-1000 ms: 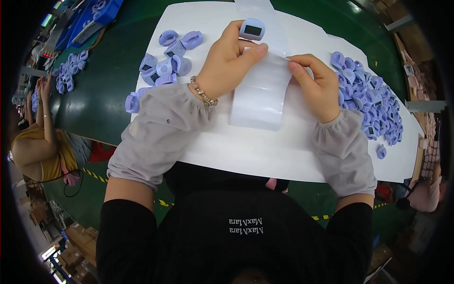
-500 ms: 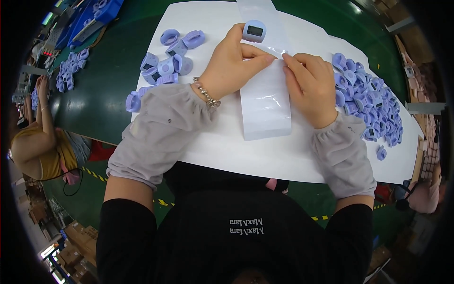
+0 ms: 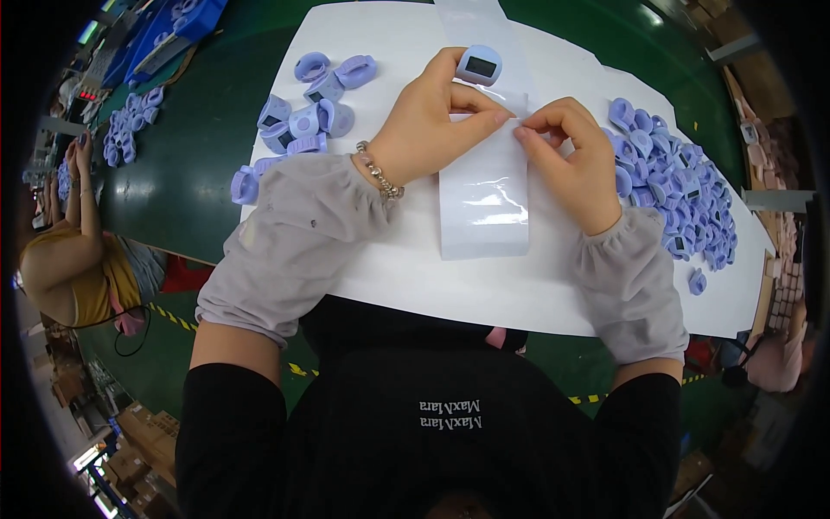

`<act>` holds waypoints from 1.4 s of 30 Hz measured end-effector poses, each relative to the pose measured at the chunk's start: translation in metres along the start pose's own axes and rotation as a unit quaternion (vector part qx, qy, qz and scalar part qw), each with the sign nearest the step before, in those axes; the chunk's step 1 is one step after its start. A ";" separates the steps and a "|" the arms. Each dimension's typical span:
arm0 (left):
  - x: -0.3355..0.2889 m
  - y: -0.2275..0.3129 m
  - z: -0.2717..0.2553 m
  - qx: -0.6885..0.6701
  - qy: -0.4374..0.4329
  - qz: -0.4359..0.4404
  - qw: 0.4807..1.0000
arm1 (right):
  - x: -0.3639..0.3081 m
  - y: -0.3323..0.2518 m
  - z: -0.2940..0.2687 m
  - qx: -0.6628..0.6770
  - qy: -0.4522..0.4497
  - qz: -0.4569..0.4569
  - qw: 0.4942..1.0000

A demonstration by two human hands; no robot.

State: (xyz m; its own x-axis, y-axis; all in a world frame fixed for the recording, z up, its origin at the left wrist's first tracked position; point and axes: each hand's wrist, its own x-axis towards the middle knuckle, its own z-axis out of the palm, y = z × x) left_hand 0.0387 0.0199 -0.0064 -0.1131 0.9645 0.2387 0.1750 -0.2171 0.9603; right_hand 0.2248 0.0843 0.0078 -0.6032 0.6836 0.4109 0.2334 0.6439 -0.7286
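Note:
My left hand (image 3: 425, 121) is closed, its raised fingers against a small rounded lavender device with a dark display (image 3: 479, 65). Its thumb and another finger pinch together at the edge of a clear plastic film strip (image 3: 484, 227). Close beside them, the thumb and forefinger of my right hand (image 3: 572, 154) pinch at the same film edge. The strip hangs down over the white sheet, glossy with reflections. What exactly lies between the right fingertips is too small to make out.
A white sheet (image 3: 389, 277) covers the table. Several lavender devices (image 3: 304, 121) lie at its left, with a large heap (image 3: 679, 186) at its right. A blue crate (image 3: 177, 39) stands far left. Another person (image 3: 78, 268) sits at left.
The lavender device has shifted slightly right and down with my left hand. My right fingertips have drawn in tighter, and the film strip's reflections have changed.

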 end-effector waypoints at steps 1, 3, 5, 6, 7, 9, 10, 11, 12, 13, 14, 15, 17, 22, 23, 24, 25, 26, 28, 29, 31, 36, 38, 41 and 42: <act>0.000 0.000 0.000 0.000 -0.001 0.000 1.000 | 0.000 0.001 0.000 0.007 -0.009 0.002 1.000; 0.001 0.000 -0.001 0.009 -0.013 -0.008 1.000 | -0.001 0.001 -0.001 0.014 -0.018 0.005 1.000; -0.001 0.001 -0.001 0.018 -0.019 -0.016 1.000 | -0.001 -0.001 -0.002 0.015 -0.030 0.014 0.999; -0.001 0.001 0.000 0.027 -0.025 -0.023 0.999 | -0.001 -0.002 -0.003 0.015 -0.029 0.015 0.999; 0.000 0.001 0.001 0.027 -0.026 -0.023 0.999 | -0.002 -0.001 -0.005 0.017 -0.028 0.003 0.999; 0.001 0.002 0.001 0.008 0.009 -0.055 0.998 | -0.002 0.002 -0.006 0.022 -0.028 -0.011 0.999; 0.001 0.000 0.001 0.008 0.010 -0.055 0.998 | -0.001 0.005 -0.006 0.066 -0.008 -0.027 0.997; 0.001 -0.001 0.002 0.017 -0.010 -0.027 0.999 | -0.001 0.007 -0.007 0.107 0.012 -0.042 0.993; 0.001 -0.002 0.002 0.027 -0.030 0.001 0.999 | -0.001 0.006 -0.007 0.106 0.013 -0.041 0.993; 0.000 -0.002 0.002 0.026 -0.031 0.001 0.999 | -0.001 0.003 -0.007 0.147 0.014 -0.030 0.989; -0.001 0.002 0.002 0.020 -0.048 -0.007 0.999 | -0.001 0.002 -0.006 0.189 0.015 -0.018 0.982; -0.002 0.005 0.003 0.014 -0.065 -0.016 0.998 | -0.001 0.002 -0.006 0.189 0.017 -0.017 0.982; -0.004 0.008 0.003 0.012 -0.083 -0.016 0.996 | -0.003 -0.001 -0.006 0.225 -0.016 0.017 0.974; -0.004 0.011 0.003 0.034 -0.118 -0.006 0.992 | -0.004 0.000 -0.006 0.222 -0.044 0.005 0.974; -0.004 0.011 0.003 0.029 -0.114 0.005 0.993 | -0.004 0.001 -0.006 0.213 -0.047 -0.002 0.976; -0.004 0.010 0.004 0.024 -0.110 0.015 0.994 | -0.004 0.001 -0.006 0.214 -0.047 -0.001 0.976; -0.005 0.009 0.004 0.024 -0.111 0.014 0.993 | -0.004 0.000 -0.006 0.213 -0.043 -0.001 0.976; -0.005 0.009 0.004 0.024 -0.111 0.018 0.993 | -0.004 0.000 -0.006 0.213 -0.039 -0.002 0.976; -0.004 0.008 0.004 0.023 -0.112 0.022 0.993 | -0.004 0.000 -0.006 0.208 -0.039 -0.001 0.977; -0.004 0.008 0.004 0.028 -0.114 0.024 0.993 | -0.004 0.000 -0.006 0.204 -0.039 0.000 0.978; -0.004 0.008 0.004 0.033 -0.117 0.027 0.992 | -0.004 0.002 -0.006 0.208 -0.040 0.000 0.977; -0.004 0.007 0.004 0.042 -0.115 0.043 0.992 | -0.004 0.001 -0.007 0.213 -0.040 0.012 0.976; -0.004 0.008 0.004 0.041 -0.114 0.039 0.992 | -0.004 0.001 -0.006 0.214 -0.041 0.010 0.976; -0.004 0.006 0.004 0.039 -0.111 0.038 0.992 | -0.004 0.001 -0.005 0.209 -0.038 0.012 0.977; -0.004 0.006 0.004 0.037 -0.110 0.042 0.992 | -0.004 0.001 -0.005 0.209 -0.038 0.012 0.977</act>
State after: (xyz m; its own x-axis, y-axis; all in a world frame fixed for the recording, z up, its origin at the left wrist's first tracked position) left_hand 0.0445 0.0155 -0.0025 0.1200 0.9548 0.2721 0.2477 -0.2942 0.9231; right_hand 0.2313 0.0840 0.0085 -0.6607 0.6585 0.3604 -0.0734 0.4210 -0.9041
